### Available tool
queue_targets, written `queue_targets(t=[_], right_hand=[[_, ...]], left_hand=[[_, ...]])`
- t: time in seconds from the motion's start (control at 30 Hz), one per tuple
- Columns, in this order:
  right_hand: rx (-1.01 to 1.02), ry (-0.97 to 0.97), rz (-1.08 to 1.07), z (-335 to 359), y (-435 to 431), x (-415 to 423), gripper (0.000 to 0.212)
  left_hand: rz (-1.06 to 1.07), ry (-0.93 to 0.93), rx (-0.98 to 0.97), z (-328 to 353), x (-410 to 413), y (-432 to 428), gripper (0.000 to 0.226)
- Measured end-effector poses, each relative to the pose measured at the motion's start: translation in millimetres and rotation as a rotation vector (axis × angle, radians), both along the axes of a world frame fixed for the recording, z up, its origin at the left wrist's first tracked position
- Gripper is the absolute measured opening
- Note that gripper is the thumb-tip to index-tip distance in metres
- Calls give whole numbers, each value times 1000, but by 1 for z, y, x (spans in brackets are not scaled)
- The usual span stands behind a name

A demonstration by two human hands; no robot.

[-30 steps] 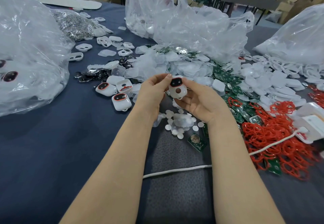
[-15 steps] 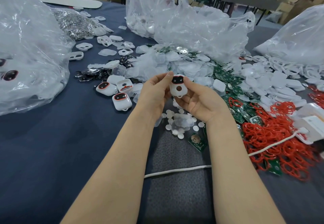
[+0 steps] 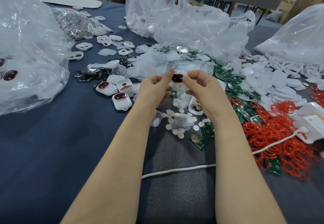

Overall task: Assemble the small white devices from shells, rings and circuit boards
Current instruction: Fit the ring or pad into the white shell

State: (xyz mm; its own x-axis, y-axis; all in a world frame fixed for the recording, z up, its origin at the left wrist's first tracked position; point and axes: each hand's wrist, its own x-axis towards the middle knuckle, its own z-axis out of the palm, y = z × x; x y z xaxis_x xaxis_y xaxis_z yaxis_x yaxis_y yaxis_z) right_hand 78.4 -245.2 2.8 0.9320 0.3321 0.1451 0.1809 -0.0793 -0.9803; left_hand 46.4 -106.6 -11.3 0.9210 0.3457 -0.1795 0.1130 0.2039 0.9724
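The small white device (image 3: 178,81) is held above the worktop (image 3: 43,144), at the middle of the view, with its dark, red-rimmed window (image 3: 176,78) turned toward the camera. It is pinched from both sides: the left hand (image 3: 154,90) grips its left edge, with the thumb (image 3: 169,73) set against the top corner, and the right hand (image 3: 205,90) grips its right edge with curled fingers (image 3: 191,77). The lower part of the device is partly hidden between the hands.

Directly below the device, a scatter of round white discs (image 3: 175,118) lies on the worktop, and a single green circuit board (image 3: 198,141) lies just nearer the person than the discs. Left of the device, two closed white devices (image 3: 107,87) (image 3: 121,101) and one open shell (image 3: 124,87) are grouped close together. Beyond the device, a heap of translucent covers (image 3: 157,62) is spread out. Right of the device, green boards (image 3: 235,87) are mixed with white shells (image 3: 271,81), and a mass of red rings (image 3: 273,136) lies further right and nearer the person. A white cord (image 3: 175,170) runs across the worktop under the forearms.

Clear plastic bags are placed far left (image 3: 26,57), behind (image 3: 184,22) and far right (image 3: 298,36) of the device. A pile of small metal parts (image 3: 73,22) is located at the far left behind it.
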Motion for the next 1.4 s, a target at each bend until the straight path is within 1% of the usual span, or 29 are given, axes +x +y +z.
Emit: queue_targets(t=[0.07, 0.13, 0.2, 0.27, 0.37, 0.43, 0.47, 0.53, 0.6, 0.67, 0.73, 0.8, 0.87, 0.93, 1.0, 1.07, 1.13, 1.2, 1.3, 1.4], right_hand=[[-162, -141, 4, 2, -2, -1, 5], [-308, -239, 23, 2, -3, -2, 8], [-419, -278, 43, 2, -3, -2, 13], [-477, -262, 68, 2, -3, -3, 14], [-516, -244, 71, 3, -1, -5, 18], [-489, -246, 15, 5, -1, -6, 22], [-492, -242, -13, 7, -2, -7, 21], [-608, -237, 0, 10, -2, -10, 14], [-807, -211, 128, 11, 4, -16, 11], [-963, -194, 251, 10, 14, -22, 12], [-1062, -221, 303, 9, 22, -24, 13], [-1100, -241, 301, 7, 26, -24, 12], [-1061, -233, 263, 6, 24, -23, 11], [-930, -208, 179, 5, 19, -20, 9], [-716, -178, 42, 6, 16, -16, 6], [-425, -97, -91, 7, 14, -13, 4], [-129, 12, -159, 7, 13, -11, 8], [53, 73, -193, 7, 13, -10, 11], [192, 122, -195, 7, 15, -10, 13], [194, 145, -209, 6, 16, -10, 12]], left_hand=[[-60, 48, -77, 4, -3, 2, 36], [-79, 49, -124, 6, -4, 5, 35], [-83, 26, -117, 5, -5, 6, 24], [-67, 18, -110, 4, -4, 5, 4], [-21, 44, -30, 1, 0, 6, 12], [25, 36, 30, 0, 2, 7, 11], [56, 25, 56, 0, 3, 7, 12], [105, -15, 90, 1, 1, 8, 18], [136, -55, 87, 1, 0, 8, 22], [159, -65, 73, 2, -1, 7, 23], [172, -71, 63, 2, -2, 7, 23], [170, -78, 47, 2, -2, 6, 21], [163, -85, 72, 2, -2, 5, 20], [153, -87, 146, 2, -2, 4, 21], [164, -88, 218, 2, -2, 2, 21], [191, -81, 276, 2, -3, 1, 17], [190, -82, 304, 3, -4, 0, 13], [169, -83, 320, 3, -5, -1, 12], [167, -91, 346, 2, -6, -3, 16], [170, -83, 361, 2, -6, -3, 21]])
